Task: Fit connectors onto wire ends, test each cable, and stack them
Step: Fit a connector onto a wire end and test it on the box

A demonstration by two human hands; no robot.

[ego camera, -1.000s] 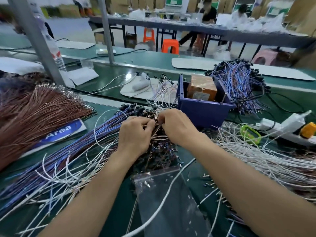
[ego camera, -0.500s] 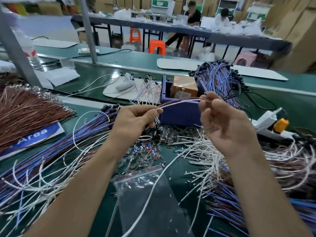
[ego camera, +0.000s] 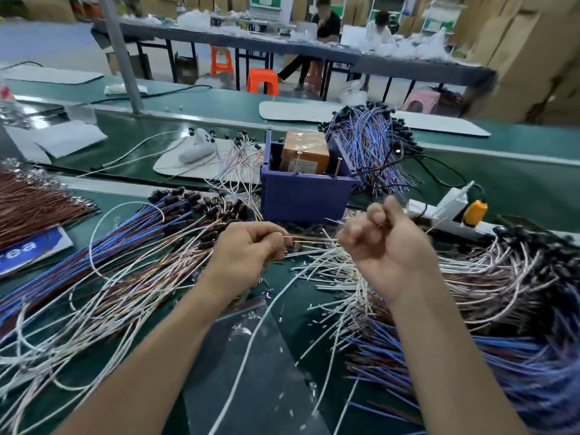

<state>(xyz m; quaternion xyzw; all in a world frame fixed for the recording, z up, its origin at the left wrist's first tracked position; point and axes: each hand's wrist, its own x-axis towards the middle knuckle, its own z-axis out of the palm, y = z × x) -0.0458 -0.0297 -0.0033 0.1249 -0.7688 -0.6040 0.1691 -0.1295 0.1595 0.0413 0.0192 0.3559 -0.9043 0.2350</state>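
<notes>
My left hand (ego camera: pixel 248 246) pinches the end of a thin pinkish wire set (ego camera: pixel 314 238) that stretches across to my right hand (ego camera: pixel 383 243), whose curled fingers grip its other part. Both hands hover low over the green bench. Under them lie loose small connectors (ego camera: pixel 266 287) and cut white wire ends (ego camera: pixel 320 262). A fan of blue and brown cables with black connectors (ego camera: pixel 175 211) lies to the left. A pile of white and brown cables (ego camera: pixel 489 277) spreads to the right.
A purple box (ego camera: pixel 301 196) holding an orange carton (ego camera: pixel 304 152) stands just behind the hands. A clear plastic bag (ego camera: pixel 251 365) lies near me. Brown wires (ego camera: pixel 34 202) sit far left, a white tester with an orange part (ego camera: pixel 470 208) right. People sit at a far table.
My hands rose from the connector pile and parted, drawing a wire set taut between them. They have since dropped lower over the bench, and my right hand has curled tighter.
</notes>
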